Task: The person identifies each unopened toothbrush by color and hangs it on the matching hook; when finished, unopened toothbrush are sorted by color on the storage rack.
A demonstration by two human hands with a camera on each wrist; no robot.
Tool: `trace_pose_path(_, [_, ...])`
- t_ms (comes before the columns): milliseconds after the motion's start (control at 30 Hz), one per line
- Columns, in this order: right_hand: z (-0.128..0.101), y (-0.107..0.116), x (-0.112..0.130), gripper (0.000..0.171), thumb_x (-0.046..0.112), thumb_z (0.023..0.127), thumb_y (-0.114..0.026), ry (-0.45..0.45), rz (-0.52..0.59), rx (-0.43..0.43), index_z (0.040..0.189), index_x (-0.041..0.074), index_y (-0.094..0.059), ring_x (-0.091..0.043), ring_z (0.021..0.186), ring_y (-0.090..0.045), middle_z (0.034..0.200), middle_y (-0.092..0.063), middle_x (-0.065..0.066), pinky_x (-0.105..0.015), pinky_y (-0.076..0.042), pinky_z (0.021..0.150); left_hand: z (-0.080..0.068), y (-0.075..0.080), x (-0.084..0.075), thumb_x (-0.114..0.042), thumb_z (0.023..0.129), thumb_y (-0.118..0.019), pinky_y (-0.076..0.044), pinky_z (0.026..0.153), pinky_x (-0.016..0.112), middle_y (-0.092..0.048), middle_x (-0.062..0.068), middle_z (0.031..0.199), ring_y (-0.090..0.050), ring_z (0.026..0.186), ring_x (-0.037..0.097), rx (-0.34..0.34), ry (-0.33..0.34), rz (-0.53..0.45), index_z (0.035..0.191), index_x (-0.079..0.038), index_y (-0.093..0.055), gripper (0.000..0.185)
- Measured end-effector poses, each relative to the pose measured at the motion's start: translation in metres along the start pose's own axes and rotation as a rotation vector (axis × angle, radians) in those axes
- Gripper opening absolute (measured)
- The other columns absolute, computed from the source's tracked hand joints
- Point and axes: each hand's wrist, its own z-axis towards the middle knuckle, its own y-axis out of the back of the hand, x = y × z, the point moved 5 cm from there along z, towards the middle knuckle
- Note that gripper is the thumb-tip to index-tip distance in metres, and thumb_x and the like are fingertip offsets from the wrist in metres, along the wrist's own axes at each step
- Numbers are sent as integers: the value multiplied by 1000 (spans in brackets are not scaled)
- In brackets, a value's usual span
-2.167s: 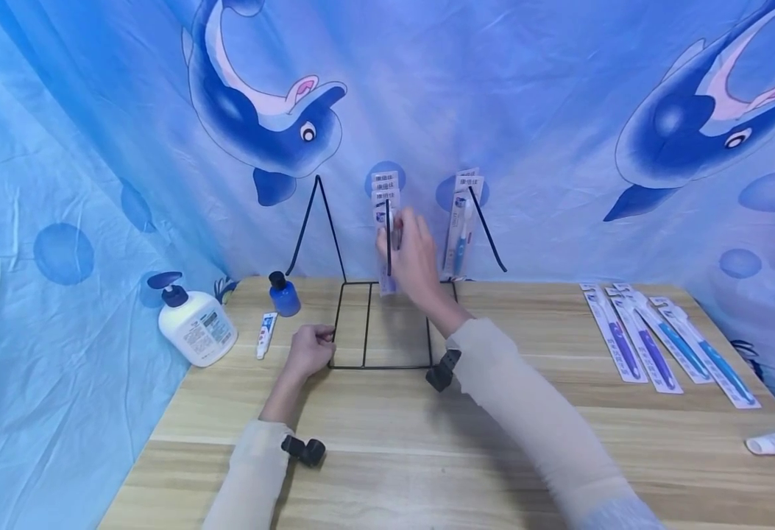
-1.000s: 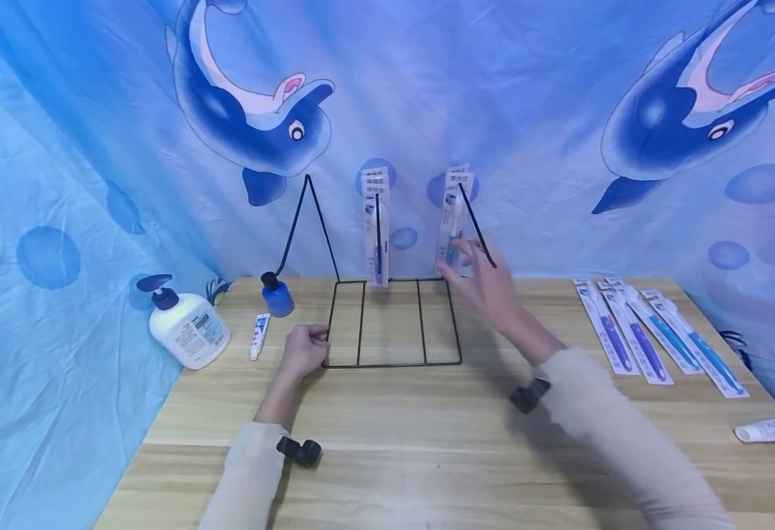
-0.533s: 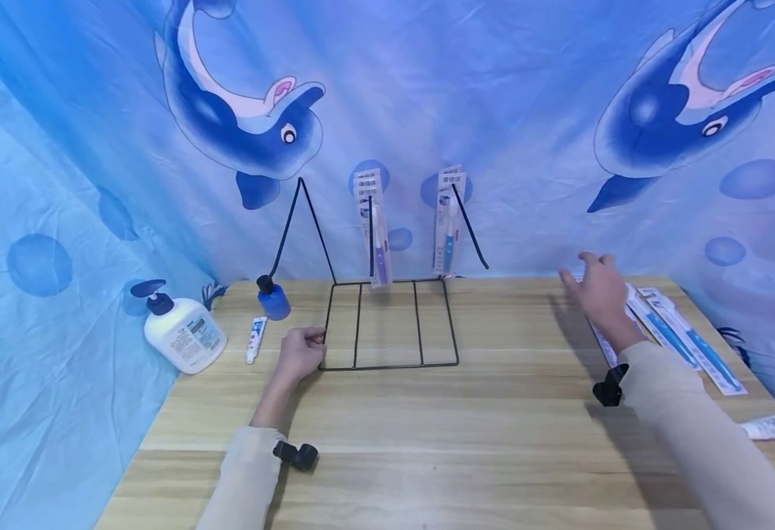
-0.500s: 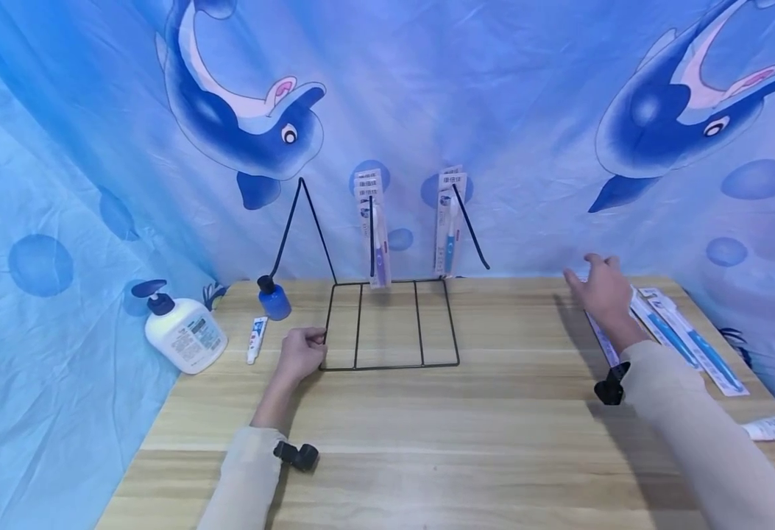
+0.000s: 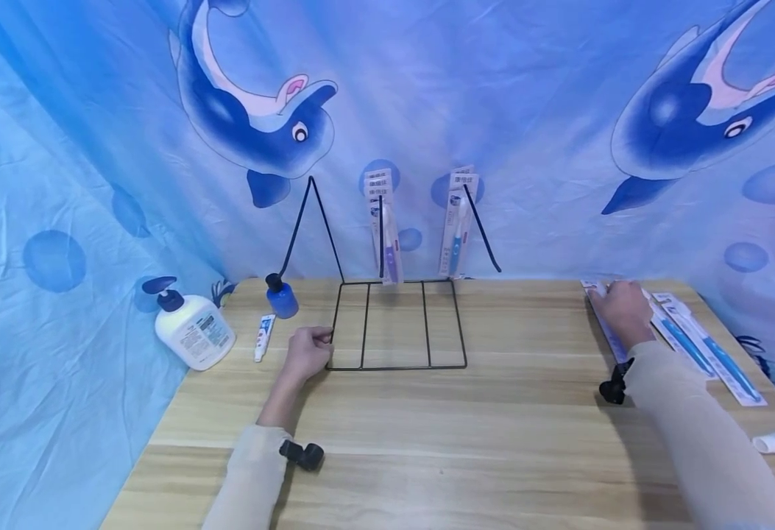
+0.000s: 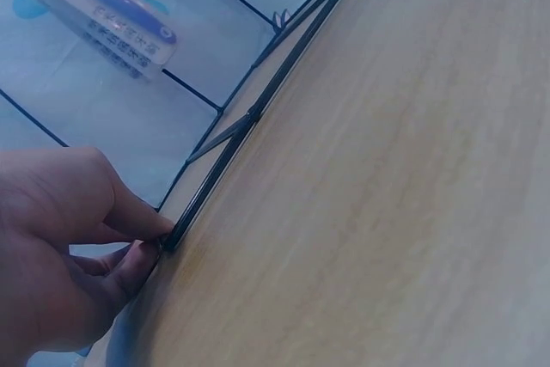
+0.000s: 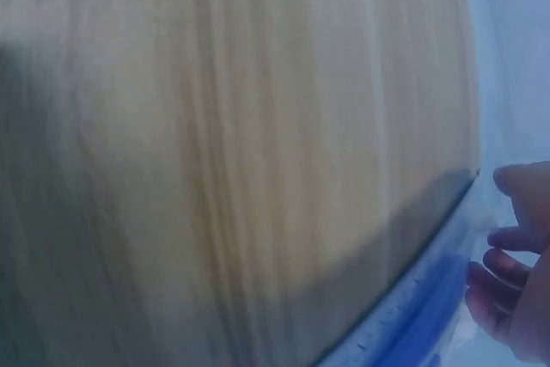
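From above, our left hand (image 5: 310, 352) pinches the left side of a black wire rack (image 5: 397, 368) near its front corner, thumb against fingers. Our right hand (image 5: 625, 308) is at the table's right, over the head end of a purple toothbrush pack (image 5: 606, 327) lying flat; its fingers are parted and loosely bent, and we cannot tell whether they touch it. More packs hang upright on the rack's middle and right hooks. To work well, we should lift one card by its edge, keep neighbours undisturbed, and hold the rack steady.
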Motion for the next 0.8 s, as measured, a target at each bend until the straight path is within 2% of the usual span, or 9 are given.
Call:
trace_pose_path(67, [1, -4, -3, 51, 37, 99, -48, -13, -2, 4, 87, -11, -55, -48, 83, -55, 99, -49, -37, -53, -45, 57, 0, 0, 0, 10, 80, -62, -53, 67, 25, -67, 18, 100, -62, 81, 22, -4, -11, 0, 123, 7, -65, 43])
trace_pose_path(233, [4, -8, -4, 45, 29, 98, -45, 4, -10, -35, 86, -13, -52, -52, 84, -55, 95, -50, -39, -55, -46, 55, 1, 0, -2, 9, 79, -60, -51, 65, 24, -67, 17, 95, -62, 77, 21, -24, -50, 10, 120, 8, -66, 42])
trace_pose_path(400, [5, -9, -2, 37, 22, 98, -43, 23, 4, -47, 74, -5, -48, -47, 72, -57, 82, -54, -33, -51, -44, 49, 0, 2, -2, 10, 78, -59, -52, 64, 25, -66, 16, 95, -61, 77, 20, -15, -44, 9, 121, 9, -65, 43])
trace_pose_path(800, [-6, 12, 6, 39, 21, 99, -42, 40, -23, -91, 70, -3, -49, -43, 64, -56, 70, -55, -28, -50, -41, 48, -4, 2, -5, 10, 80, -62, -53, 67, 28, -66, 17, 96, -61, 79, 23, -10, -37, 10, 121, 9, -64, 42])
